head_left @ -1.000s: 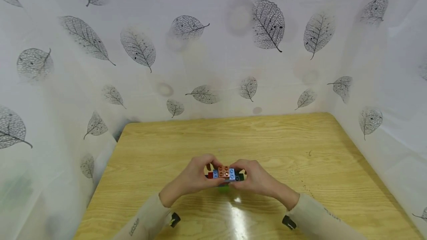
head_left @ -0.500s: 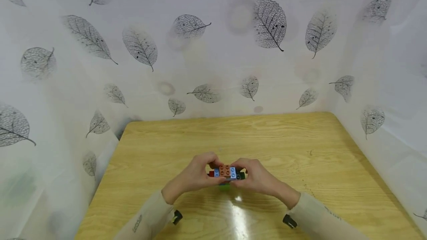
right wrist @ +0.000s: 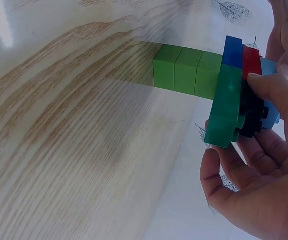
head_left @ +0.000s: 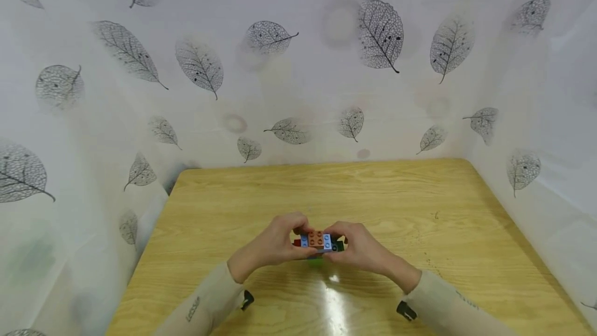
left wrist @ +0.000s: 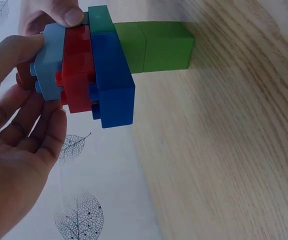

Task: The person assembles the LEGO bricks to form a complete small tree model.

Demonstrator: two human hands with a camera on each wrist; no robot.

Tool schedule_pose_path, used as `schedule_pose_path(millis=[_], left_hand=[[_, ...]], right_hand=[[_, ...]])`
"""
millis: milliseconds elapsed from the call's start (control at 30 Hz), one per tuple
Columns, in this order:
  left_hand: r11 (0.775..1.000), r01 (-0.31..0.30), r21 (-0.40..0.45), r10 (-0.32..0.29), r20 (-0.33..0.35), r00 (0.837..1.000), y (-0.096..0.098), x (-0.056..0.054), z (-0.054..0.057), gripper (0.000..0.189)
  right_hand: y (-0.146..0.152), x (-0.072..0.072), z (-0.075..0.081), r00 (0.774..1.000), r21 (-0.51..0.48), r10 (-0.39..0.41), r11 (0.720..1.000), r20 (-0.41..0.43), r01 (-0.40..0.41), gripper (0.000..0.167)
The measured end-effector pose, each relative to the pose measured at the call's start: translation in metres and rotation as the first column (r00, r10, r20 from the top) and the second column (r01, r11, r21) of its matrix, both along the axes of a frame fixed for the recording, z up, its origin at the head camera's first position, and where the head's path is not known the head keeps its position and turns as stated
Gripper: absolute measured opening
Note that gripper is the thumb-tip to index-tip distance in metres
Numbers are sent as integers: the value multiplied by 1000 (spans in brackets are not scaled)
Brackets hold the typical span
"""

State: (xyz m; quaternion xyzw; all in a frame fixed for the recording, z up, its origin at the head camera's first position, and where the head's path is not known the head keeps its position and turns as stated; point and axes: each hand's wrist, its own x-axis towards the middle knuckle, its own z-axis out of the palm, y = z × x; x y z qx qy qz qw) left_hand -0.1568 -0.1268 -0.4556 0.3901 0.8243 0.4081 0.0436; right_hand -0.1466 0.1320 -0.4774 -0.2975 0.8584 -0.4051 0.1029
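A tower of toy building bricks stands upright on the table, between both hands. Its column of light green bricks (right wrist: 184, 70) meets the tabletop. Wider layers sit above: a blue brick (left wrist: 115, 82) beside a dark green brick (right wrist: 225, 105), then a red brick (left wrist: 79, 67) beside a black brick (right wrist: 251, 112). Higher up comes a light blue brick (left wrist: 50, 65), topped by an orange-brown brick (head_left: 315, 239). My left hand (head_left: 270, 245) pinches the upper left side, thumb on the light blue brick. My right hand (head_left: 359, 248) grips the right side, its thumb against the black brick.
The wood-grain table (head_left: 224, 196) spreads around the tower, with a bright light reflection in front. White curtains (head_left: 289, 82) printed with leaves hang behind the table and along both sides.
The head view has shifted slightly, so everything sits a little farther right. Both hands keep their hold on the brick tower, with no other clear movement.
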Motion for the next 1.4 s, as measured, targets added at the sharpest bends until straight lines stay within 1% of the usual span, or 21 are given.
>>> schedule_pose_path(millis=[67,200,433,567,700,800,900,967,1067,1267,1333,1400], left_hand=[[1000,3,2,-3,10,1000,1,-1,-2,25],[1000,-7,15,6,24,1000,1,-1,-8,25],[996,-60,60,59,17,998,2,6,-16,32],[991,-69,110,67,25,997,0,9,-26,39],[988,-83,133,79,34,996,-5,13,-36,48],[984,-107,143,103,40,994,-11,16,-44,51],[980,-135,148,128,56,990,-17,17,-48,50],[977,-153,150,144,74,987,-20,18,-50,47],[975,-170,146,160,80,984,-21,20,-52,42],[972,-180,150,173,57,983,-22,21,-55,40],[970,-185,155,177,68,982,-22,22,-55,40],[967,-203,154,188,107,976,-22,22,-54,40]], right_hand=[[1,0,-1,1000,-1,-7,1000,2,7,38],[1,0,-2,1000,-2,-9,1000,7,9,38],[3,-1,-3,1000,-15,6,1000,13,-6,38],[4,1,-6,1000,-30,15,999,-9,-16,38],[4,3,-8,999,-44,11,999,-36,-12,40],[3,4,-9,999,-59,1,998,-40,-3,42],[2,4,-11,999,-72,-9,997,-43,6,42],[2,5,-12,998,-77,-16,997,-55,12,42],[2,7,-13,998,-78,-20,997,-61,15,43],[8,10,-16,995,-78,-43,996,-90,36,41],[9,10,-18,995,-88,-54,995,-89,47,39],[11,10,-19,995,-103,-69,993,-77,61,37]])
